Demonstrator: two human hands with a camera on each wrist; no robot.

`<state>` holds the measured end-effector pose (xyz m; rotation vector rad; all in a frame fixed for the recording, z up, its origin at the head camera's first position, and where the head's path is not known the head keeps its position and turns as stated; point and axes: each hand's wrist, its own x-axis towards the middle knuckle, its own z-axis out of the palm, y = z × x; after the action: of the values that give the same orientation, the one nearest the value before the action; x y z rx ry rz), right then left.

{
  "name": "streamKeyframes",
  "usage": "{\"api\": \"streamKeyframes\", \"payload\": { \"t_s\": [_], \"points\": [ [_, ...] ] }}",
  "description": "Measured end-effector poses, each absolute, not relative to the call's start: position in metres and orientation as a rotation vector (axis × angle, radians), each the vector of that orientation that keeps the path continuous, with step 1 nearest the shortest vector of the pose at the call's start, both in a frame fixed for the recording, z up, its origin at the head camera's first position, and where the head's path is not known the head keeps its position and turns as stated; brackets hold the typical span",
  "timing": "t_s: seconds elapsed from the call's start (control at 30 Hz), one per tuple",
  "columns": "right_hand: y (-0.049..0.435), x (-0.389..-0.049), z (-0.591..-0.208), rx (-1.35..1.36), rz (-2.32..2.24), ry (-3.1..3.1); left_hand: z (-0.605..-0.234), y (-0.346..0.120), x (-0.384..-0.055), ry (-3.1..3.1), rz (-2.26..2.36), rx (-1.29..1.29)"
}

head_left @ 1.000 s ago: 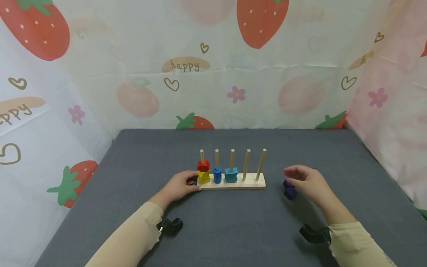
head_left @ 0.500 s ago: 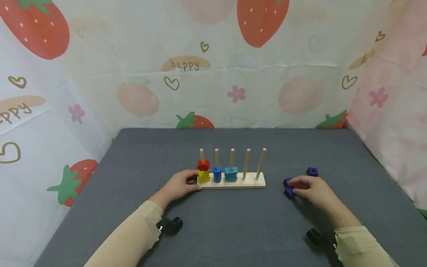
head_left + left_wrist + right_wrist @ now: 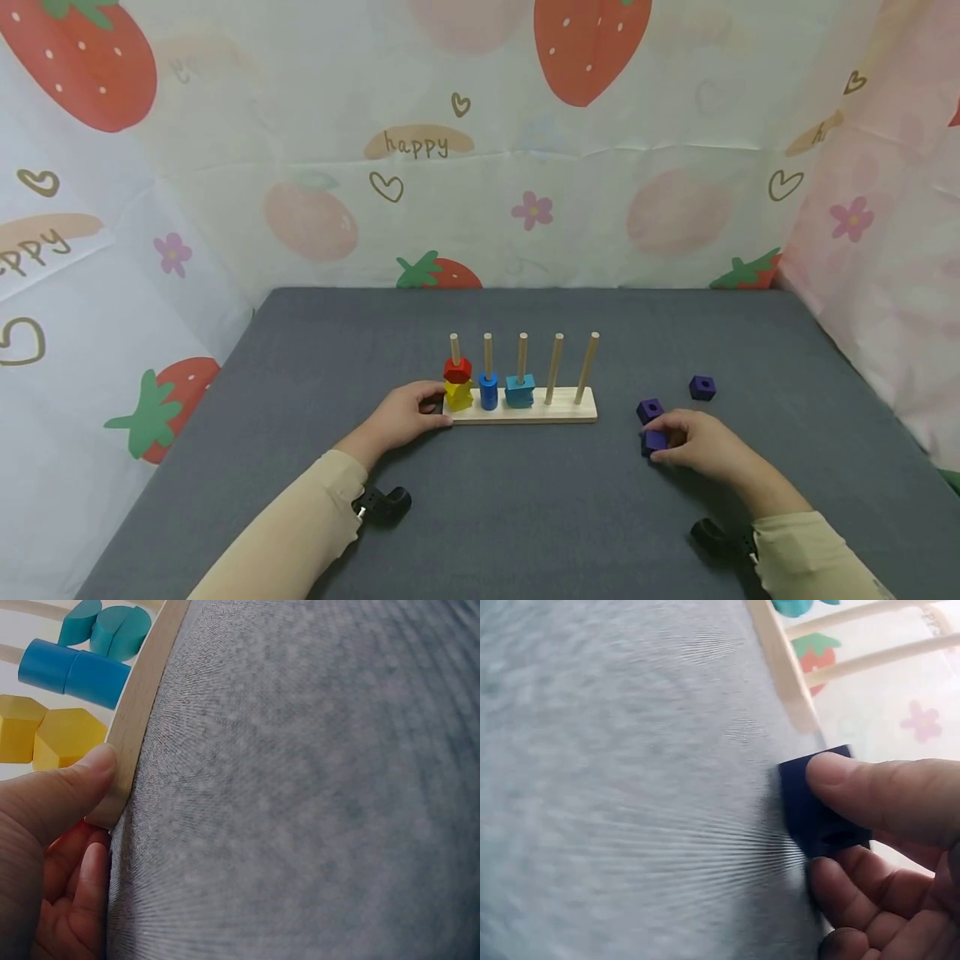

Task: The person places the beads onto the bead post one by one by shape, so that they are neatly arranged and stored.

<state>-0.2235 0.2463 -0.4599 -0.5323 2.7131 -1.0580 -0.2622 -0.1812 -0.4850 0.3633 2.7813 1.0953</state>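
My left hand (image 3: 405, 415) grips the left end of a wooden peg board (image 3: 525, 414), thumb at its front edge. Its first peg bears yellow blocks (image 3: 458, 397) under a red block (image 3: 457, 370). Blue cylinders (image 3: 488, 393) sit on the second peg and teal blocks (image 3: 520, 392) on the third; the two right pegs are bare. To the right of the board, my right hand (image 3: 708, 450) pinches a dark purple block (image 3: 810, 799) between thumb and fingers. Close behind it lies another purple block (image 3: 649, 410) with a hole in its top.
A third purple block (image 3: 702, 387) lies farther back on the right. Grey cloth (image 3: 525, 517) covers the table, and a strawberry-print curtain (image 3: 585, 233) stands around its back and sides.
My right hand has moved back toward me and now pinches the nearest purple block. The far purple block, hidden behind the hand before, has come into view. My left hand stays put.
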Motion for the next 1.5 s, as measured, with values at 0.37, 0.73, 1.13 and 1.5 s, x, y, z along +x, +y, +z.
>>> {"api": "streamKeyframes", "payload": {
  "t_s": [0.37, 0.73, 1.13, 1.5],
  "points": [
    [0.246, -0.222, -0.462, -0.482, -1.126, 2.698, -0.485, -0.182, -0.262, 2.781, 1.089, 0.368],
    [0.243, -0.222, -0.449, -0.405, -1.364, 2.673, -0.486, -0.182, -0.264, 2.773, 1.091, 0.361],
    [0.204, -0.234, -0.397, -0.507, -1.604, 2.629, -0.487, -0.182, -0.264, 2.779, 1.097, 0.378],
    [0.165, -0.252, -0.365, -0.663, -1.741, 2.665, -0.487, -0.182, -0.263, 2.783, 1.103, 0.378]
  ]
}}
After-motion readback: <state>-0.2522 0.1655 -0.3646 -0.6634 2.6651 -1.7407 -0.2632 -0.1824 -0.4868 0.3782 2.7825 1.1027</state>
